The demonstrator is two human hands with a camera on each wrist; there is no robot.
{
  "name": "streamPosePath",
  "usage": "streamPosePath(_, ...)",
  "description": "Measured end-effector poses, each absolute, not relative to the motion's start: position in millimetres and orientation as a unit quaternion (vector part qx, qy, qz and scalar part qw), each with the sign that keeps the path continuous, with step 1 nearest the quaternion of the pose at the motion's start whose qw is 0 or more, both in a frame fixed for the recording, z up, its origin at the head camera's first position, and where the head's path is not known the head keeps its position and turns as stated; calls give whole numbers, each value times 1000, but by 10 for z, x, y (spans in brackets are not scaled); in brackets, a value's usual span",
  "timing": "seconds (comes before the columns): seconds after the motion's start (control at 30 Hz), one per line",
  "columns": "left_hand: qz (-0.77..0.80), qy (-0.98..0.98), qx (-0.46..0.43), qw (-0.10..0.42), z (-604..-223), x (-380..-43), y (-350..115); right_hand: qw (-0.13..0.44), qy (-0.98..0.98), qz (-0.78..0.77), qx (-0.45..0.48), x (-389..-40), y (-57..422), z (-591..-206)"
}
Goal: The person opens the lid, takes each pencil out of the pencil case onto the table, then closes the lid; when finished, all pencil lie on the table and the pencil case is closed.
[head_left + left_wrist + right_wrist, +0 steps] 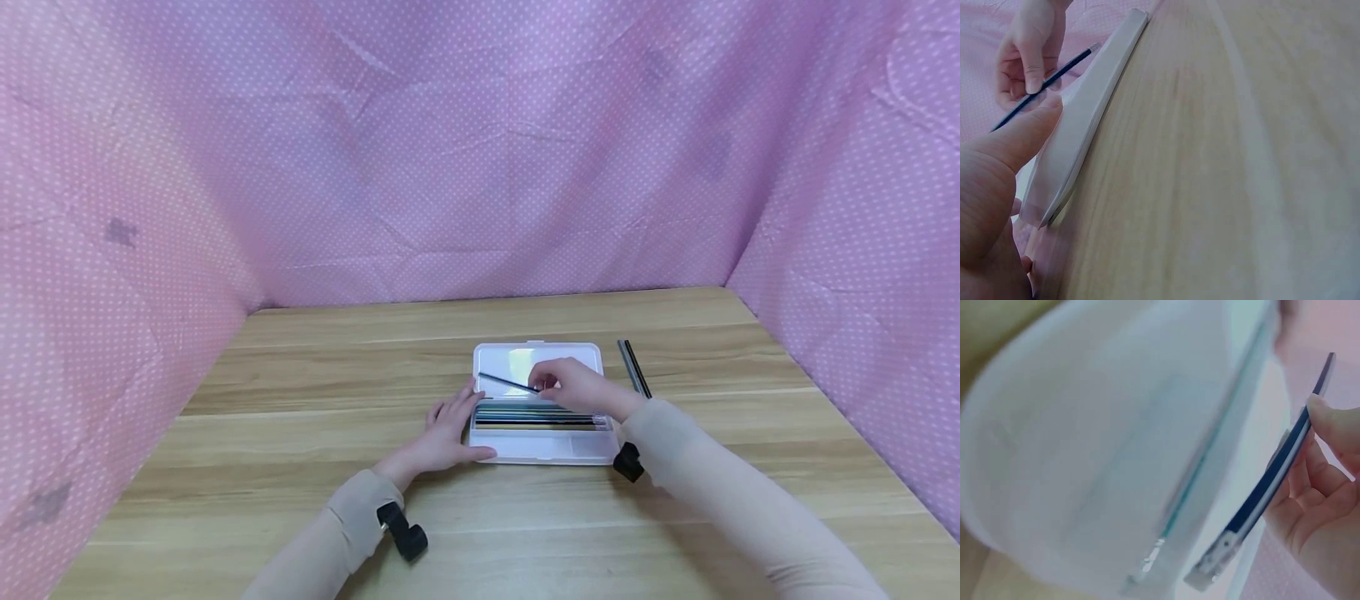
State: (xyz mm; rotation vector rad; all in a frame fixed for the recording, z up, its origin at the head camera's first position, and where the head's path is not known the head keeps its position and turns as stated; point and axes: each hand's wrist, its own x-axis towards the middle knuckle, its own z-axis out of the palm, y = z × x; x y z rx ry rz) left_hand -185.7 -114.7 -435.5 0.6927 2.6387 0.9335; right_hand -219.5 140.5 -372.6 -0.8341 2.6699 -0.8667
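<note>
An unfolded white pencil case (525, 447) lies on the table, with several pencils (525, 415) lying side by side in its near half. My left hand (447, 433) rests at the left end of the case, fingers spread and thumb against the near corner. Above the case, my right hand (564, 382) pinches a dark pencil (502, 382) between thumb and fingers. The right wrist view shows this pencil (1272, 472) slanting, its silvery ferrule end (1213, 561) towards the camera. It is clear of the case in the left wrist view.
Two more pencils (633, 367), one greyish and one black, lie on the wooden table (315, 375) right of the case, partly behind my right forearm. Pink dotted cloth (480, 167) hangs at the back and both sides.
</note>
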Motion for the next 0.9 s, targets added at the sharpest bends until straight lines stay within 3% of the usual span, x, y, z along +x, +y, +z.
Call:
streamPosePath(0.17, 323, 906, 239, 133, -4349, -1851, -1146, 108, 883, -399, -222, -2258, 1491, -3649)
streamPosePath(0.43, 319, 908, 235, 135, -4346, -1852, -1138, 177, 807, -555, -97, -2315, 1620, -3622)
streamPosePath(0.9, 317, 908, 238, 138, -4350, -1870, -1162, 180, 720, -668, -56, -2340, 1984, -3668)
